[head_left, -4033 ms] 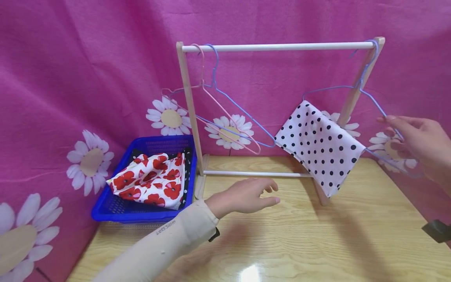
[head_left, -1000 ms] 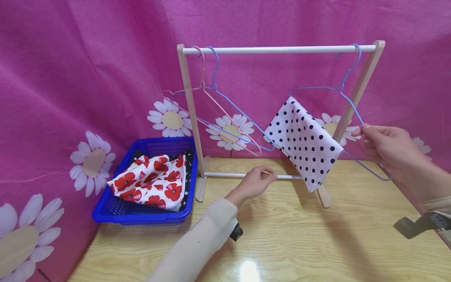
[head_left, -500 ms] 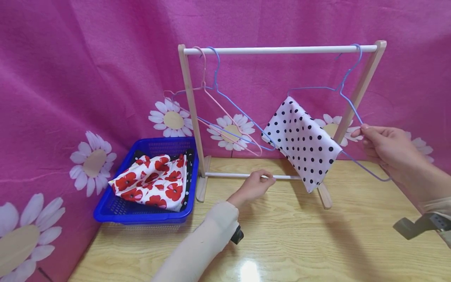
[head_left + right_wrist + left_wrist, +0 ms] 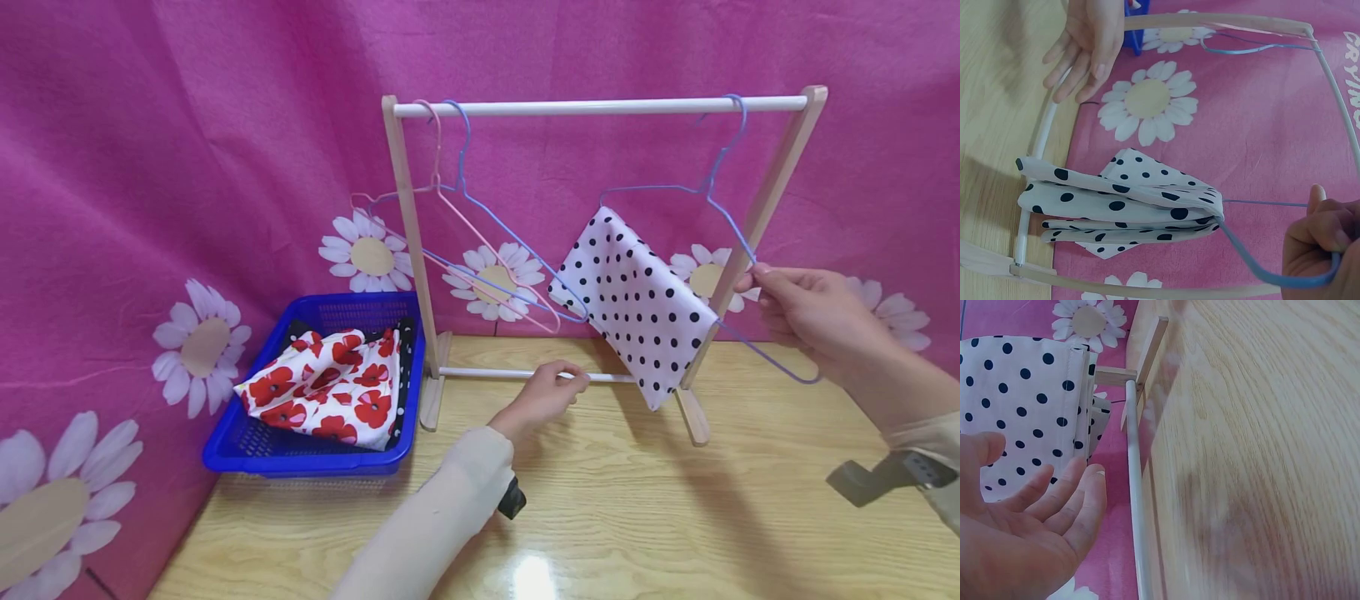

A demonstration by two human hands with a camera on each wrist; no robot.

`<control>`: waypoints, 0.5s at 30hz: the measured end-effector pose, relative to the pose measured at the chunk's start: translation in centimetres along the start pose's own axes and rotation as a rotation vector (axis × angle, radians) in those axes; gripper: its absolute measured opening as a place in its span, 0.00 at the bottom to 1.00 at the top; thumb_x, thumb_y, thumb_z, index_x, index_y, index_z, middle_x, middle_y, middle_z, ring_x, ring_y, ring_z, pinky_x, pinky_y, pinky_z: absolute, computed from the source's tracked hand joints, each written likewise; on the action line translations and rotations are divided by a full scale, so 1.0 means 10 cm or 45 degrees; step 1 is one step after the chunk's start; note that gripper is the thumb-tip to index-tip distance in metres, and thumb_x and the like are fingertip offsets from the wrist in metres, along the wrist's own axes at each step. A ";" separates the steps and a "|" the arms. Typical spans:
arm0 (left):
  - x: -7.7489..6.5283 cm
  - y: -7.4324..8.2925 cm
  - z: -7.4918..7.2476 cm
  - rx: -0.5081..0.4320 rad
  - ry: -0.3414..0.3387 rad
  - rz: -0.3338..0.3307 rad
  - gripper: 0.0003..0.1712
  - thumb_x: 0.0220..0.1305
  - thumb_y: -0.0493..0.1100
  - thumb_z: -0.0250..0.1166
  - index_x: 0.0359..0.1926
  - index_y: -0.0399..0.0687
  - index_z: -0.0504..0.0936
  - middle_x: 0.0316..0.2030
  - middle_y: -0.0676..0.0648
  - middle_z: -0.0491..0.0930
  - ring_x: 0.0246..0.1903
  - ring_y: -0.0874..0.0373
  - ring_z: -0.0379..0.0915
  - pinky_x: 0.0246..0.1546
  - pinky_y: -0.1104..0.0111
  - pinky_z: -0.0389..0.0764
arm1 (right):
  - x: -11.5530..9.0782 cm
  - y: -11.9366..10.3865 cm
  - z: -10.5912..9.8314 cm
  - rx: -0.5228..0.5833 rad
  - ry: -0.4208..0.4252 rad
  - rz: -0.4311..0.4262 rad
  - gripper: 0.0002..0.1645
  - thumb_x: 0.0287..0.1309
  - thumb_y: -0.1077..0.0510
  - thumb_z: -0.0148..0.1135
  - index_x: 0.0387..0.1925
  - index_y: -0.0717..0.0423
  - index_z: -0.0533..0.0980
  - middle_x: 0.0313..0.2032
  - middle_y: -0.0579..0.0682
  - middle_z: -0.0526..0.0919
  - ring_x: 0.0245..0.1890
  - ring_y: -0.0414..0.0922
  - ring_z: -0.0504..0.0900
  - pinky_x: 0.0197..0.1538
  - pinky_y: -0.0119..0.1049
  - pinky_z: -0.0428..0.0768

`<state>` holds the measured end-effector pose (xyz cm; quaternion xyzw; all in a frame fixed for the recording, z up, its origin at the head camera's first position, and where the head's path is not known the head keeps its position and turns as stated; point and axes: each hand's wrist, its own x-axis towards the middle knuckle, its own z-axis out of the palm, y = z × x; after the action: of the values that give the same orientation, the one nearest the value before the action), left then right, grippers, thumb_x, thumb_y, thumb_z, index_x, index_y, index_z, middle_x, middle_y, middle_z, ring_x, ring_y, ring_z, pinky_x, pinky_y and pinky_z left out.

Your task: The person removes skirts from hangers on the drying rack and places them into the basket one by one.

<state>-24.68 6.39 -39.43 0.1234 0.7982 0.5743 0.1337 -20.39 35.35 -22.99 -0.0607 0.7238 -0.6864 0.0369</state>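
Observation:
A white cloth with black dots (image 4: 633, 304) hangs folded over the lower bar of a blue clothes hanger (image 4: 729, 218). The hanger's hook sits on the white top rod (image 4: 600, 107) of a small drying rack, near its right end. My right hand (image 4: 817, 312) pinches the sloping right arm of this hanger between thumb and fingers. Low in front of the rack, my left hand (image 4: 546, 392) holds nothing, its fingers loosely bent. In the left wrist view its fingers (image 4: 1088, 506) overlap the dotted cloth, and the right wrist view shows them hanging loosely.
A pink hanger (image 4: 491, 250) and another blue hanger (image 4: 525, 243) hang bare at the rod's left end. Left of the rack stands a blue basket (image 4: 300, 463) with a red-flowered white cloth (image 4: 330, 392) over a black dotted cloth (image 4: 403, 367). Behind is a pink daisy-print curtain (image 4: 262, 125).
My right hand has moved left, sliding the blue hanger and dotted cloth along the rod, away from the right post. My left hand has shifted slightly and its fingers have curled a little more.

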 end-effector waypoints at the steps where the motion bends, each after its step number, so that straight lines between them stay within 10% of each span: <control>1: 0.00 0.00 0.00 -0.009 0.005 -0.003 0.22 0.74 0.52 0.57 0.58 0.42 0.77 0.55 0.38 0.85 0.55 0.40 0.81 0.47 0.67 0.82 | 0.00 0.00 0.01 -0.005 -0.003 0.002 0.22 0.77 0.51 0.49 0.30 0.44 0.85 0.16 0.39 0.66 0.20 0.45 0.42 0.24 0.42 0.36; 15: 0.05 -0.06 0.00 -0.222 0.099 -0.081 0.23 0.76 0.49 0.54 0.60 0.37 0.75 0.56 0.32 0.82 0.56 0.36 0.80 0.56 0.51 0.82 | 0.04 -0.03 0.13 0.028 -0.032 0.026 0.22 0.78 0.52 0.48 0.31 0.44 0.85 0.16 0.39 0.66 0.19 0.43 0.43 0.24 0.40 0.38</control>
<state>-25.12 6.40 -40.04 0.0636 0.7533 0.6414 0.1311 -20.58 34.04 -22.79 -0.0615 0.7163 -0.6930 0.0537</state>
